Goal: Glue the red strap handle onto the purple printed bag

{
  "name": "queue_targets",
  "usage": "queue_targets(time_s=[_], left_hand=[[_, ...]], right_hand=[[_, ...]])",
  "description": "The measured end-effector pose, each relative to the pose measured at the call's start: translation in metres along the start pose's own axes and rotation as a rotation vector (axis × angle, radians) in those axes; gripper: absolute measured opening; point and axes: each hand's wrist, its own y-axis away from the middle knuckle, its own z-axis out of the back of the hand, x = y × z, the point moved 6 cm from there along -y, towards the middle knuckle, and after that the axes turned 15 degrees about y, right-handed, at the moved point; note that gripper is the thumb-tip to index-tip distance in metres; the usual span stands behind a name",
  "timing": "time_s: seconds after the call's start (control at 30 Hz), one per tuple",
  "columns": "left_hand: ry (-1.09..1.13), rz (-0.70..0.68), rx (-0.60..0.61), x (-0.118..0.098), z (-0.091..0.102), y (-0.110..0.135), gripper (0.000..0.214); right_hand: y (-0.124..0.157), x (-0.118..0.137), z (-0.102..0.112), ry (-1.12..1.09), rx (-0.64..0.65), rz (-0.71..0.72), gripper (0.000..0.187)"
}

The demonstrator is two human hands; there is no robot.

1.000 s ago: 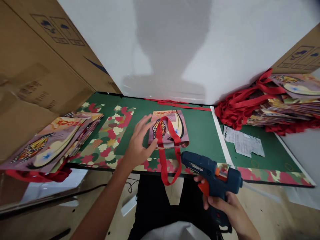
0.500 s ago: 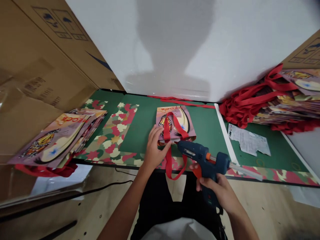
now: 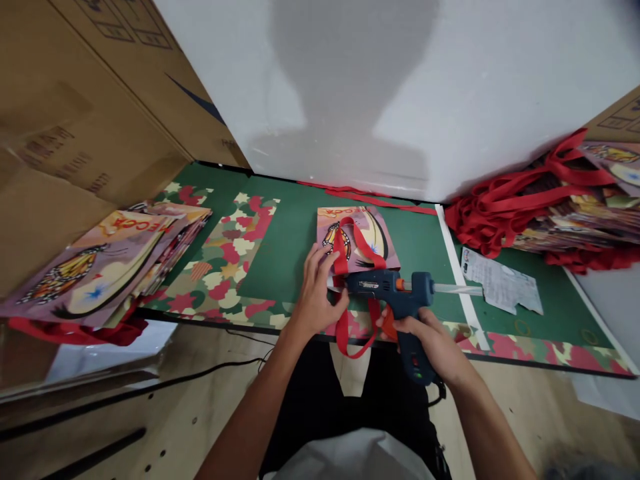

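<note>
A small pink gift bag (image 3: 371, 243) with a butterfly print lies flat on the green mat (image 3: 290, 240) in front of me. Its red ribbon handles (image 3: 350, 327) hang over the table's near edge. My left hand (image 3: 317, 295) presses on the bag's near left corner, fingers bent over its opening. My right hand (image 3: 425, 337) grips a blue hot glue gun (image 3: 395, 297) with an orange trigger. The gun's nozzle points left at the bag's near edge, close to my left fingers. A clear glue stick pokes out of the gun's back.
A stack of the same printed bags (image 3: 100, 263) lies at the left, under cardboard boxes (image 3: 75, 113). Another heap of bags with red handles (image 3: 550, 200) sits at the right. A torn paper slip (image 3: 500, 287) lies on the mat. A white wall stands behind.
My left hand came down from above the bag onto its near edge. My right hand lifted the glue gun and swung its nozzle left to the bag's opening.
</note>
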Motion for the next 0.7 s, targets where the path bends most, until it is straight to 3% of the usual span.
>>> queue_targets(time_s=[0.17, 0.37, 0.53, 0.7], left_hand=[[0.013, -0.023, 0.004, 0.0, 0.0, 0.001, 0.076], [0.003, -0.035, -0.004, 0.001, -0.001, 0.003, 0.076], [0.03, -0.048, -0.021, 0.003, 0.0, 0.004, 0.079], [0.052, -0.056, -0.026, 0.002, 0.002, 0.003, 0.082]], right_hand=[[0.002, 0.007, 0.005, 0.092, -0.042, -0.041, 0.036], [-0.007, 0.009, -0.011, -0.09, 0.037, 0.04, 0.04], [-0.016, 0.005, -0.022, -0.224, 0.099, 0.052, 0.031], [-0.021, 0.005, -0.026, -0.185, 0.11, 0.034, 0.032]])
